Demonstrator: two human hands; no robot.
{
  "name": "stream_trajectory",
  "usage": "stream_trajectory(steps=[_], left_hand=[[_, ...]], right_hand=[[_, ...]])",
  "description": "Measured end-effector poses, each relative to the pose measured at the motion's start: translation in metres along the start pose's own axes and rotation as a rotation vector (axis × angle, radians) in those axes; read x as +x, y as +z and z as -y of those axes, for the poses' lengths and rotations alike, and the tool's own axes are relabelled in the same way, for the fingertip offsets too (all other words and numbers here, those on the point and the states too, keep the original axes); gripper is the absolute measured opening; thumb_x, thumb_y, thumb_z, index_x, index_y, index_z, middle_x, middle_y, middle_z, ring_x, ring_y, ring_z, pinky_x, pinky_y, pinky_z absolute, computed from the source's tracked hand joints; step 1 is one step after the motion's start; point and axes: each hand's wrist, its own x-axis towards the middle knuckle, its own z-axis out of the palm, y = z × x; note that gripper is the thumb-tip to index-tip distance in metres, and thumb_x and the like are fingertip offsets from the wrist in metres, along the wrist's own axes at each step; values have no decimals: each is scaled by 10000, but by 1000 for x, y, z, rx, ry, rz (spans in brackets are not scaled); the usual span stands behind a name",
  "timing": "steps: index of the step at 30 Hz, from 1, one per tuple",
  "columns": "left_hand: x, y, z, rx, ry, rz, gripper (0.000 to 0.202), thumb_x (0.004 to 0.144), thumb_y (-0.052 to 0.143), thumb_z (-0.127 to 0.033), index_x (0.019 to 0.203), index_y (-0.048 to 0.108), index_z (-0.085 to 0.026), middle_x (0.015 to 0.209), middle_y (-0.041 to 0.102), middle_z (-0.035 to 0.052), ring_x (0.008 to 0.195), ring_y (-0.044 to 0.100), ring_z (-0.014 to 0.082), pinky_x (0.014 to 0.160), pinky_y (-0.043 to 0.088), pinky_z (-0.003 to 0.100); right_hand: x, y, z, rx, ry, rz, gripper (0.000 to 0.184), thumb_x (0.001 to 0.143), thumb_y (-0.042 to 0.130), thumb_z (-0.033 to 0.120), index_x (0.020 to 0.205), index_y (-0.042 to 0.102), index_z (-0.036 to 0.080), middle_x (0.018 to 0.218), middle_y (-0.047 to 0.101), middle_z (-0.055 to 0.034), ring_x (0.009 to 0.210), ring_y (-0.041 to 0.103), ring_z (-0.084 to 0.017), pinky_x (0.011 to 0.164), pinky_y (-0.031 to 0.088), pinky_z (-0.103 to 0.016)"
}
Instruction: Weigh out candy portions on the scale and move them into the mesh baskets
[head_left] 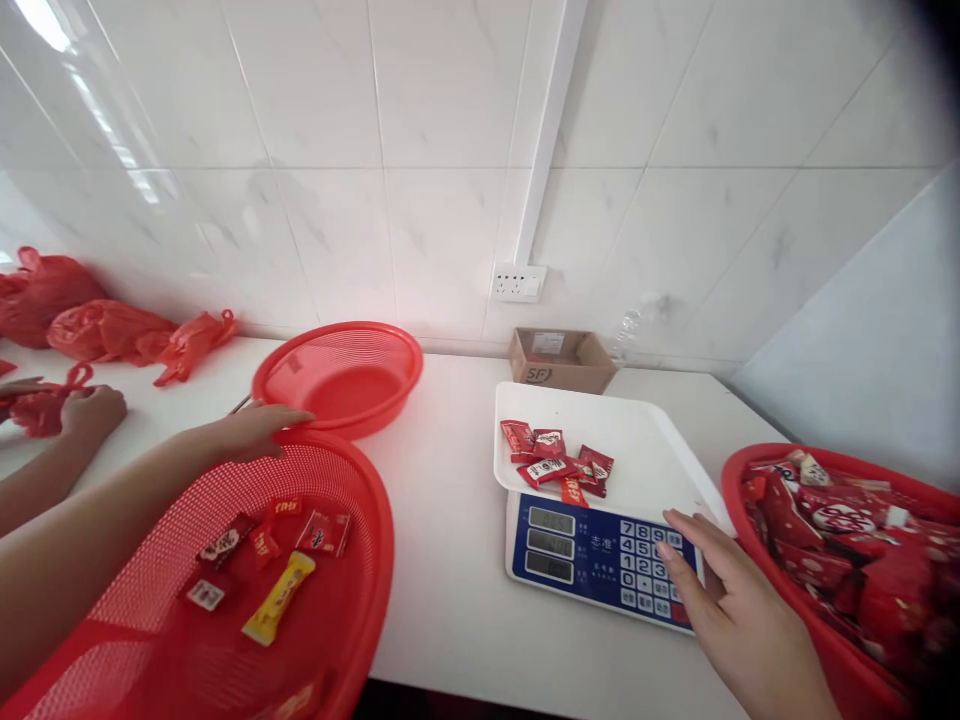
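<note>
From where I stand, the person's left hand (251,432) is at the far rim of the near red basket (377,540), fingers stretched out; I can't tell whether it grips the rim. Inside that basket lie a yellow-wrapped sweet (279,598) and several red-wrapped sweets (326,532). Just behind stands another red basket (364,392). The right hand (724,590) is loose and holds nothing, its thumb and forefinger spread over the keypad of the scale (600,550); whether they touch the keys, I can't say. On the scale's white tray (637,445), small red packets (546,470) sit bunched toward the left. A third basket (739,520), full of red packets, is on the right. Off to the left, a co-worker's hand (94,412) is at a red plastic bag (41,408).
</note>
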Motion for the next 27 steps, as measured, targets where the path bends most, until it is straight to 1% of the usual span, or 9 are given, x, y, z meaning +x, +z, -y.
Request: stream_trajectory(steps=[2, 5, 8, 11, 14, 17, 21, 23, 27], left_hand=[[13, -4, -8, 64, 113, 16, 605, 697, 611, -65, 1267, 569, -263, 1339, 584, 50, 1289, 468, 227, 1098, 261, 402], [29, -8, -13, 156, 200, -92, 590, 739, 467, 0, 1244, 589, -279, 1342, 579, 65, 1329, 422, 229, 1115, 202, 500], [37, -9, -18, 156, 147, -224, 588, 744, 381, 26, 1222, 615, -224, 1340, 574, 107, 1335, 418, 250, 1113, 213, 515], [36, -9, -37, 71, 101, -297, 542, 789, 347, -8, 1244, 595, -167, 1360, 549, 134, 1341, 408, 272, 1105, 248, 520], [29, -8, -77, -117, 174, -286, 421, 924, 338, -206, 1281, 559, -176, 1364, 548, 111, 1307, 448, 263, 1081, 331, 479], [20, -7, -129, -246, 302, -210, 456, 948, 396, -419, 1348, 494, -224, 1428, 486, 84, 1351, 387, 270, 1095, 327, 466], [19, -4, -194, -274, 516, -161, 533, 939, 444, -474, 1418, 396, -245, 1500, 383, 91, 1413, 267, 276, 1149, 209, 494], [25, -3, -219, -271, 605, -183, 579, 932, 467, -476, 1441, 349, -226, 1525, 332, 106, 1432, 212, 274, 1160, 166, 497], [45, -6, -252, -299, 627, -202, 615, 926, 472, -490, 1452, 306, -219, 1528, 322, 120, 1431, 212, 275, 1149, 183, 506]], right_hand=[[0, -1, 0, 5, -9, -1, 511, 849, 418, 602, 1110, 636, 220, 1228, 632, -108, 1187, 550, -311, 966, 483, -507], [0, -3, -2, 6, -5, 8, 508, 848, 428, 594, 1113, 636, 213, 1220, 636, -110, 1183, 551, -317, 969, 479, -514], [-2, -1, -6, 5, -3, 15, 507, 848, 430, 595, 1113, 634, 213, 1221, 636, -111, 1184, 551, -321, 965, 479, -531], [-1, 3, -8, 11, -25, -4, 499, 851, 426, 599, 1099, 636, 220, 1211, 640, -105, 1178, 555, -316, 963, 485, -523], [9, 11, -1, 18, -73, 14, 496, 867, 415, 586, 1122, 631, 221, 1218, 632, -104, 1193, 542, -300, 971, 483, -497], [27, 24, 18, 26, -165, 107, 503, 870, 433, 564, 1204, 600, 227, 1288, 584, -105, 1257, 479, -300, 1012, 441, -504], [58, 48, 52, -20, -293, 315, 513, 847, 510, 517, 1307, 540, 293, 1442, 442, -74, 1369, 309, -344, 1068, 320, -582], [72, 56, 63, -62, -279, 421, 511, 839, 533, 487, 1325, 525, 330, 1476, 398, -57, 1389, 253, -367, 1063, 273, -631], [91, 61, 60, -36, -235, 498, 514, 831, 541, 450, 1330, 522, 326, 1476, 398, -78, 1372, 303, -345, 1049, 286, -631]])
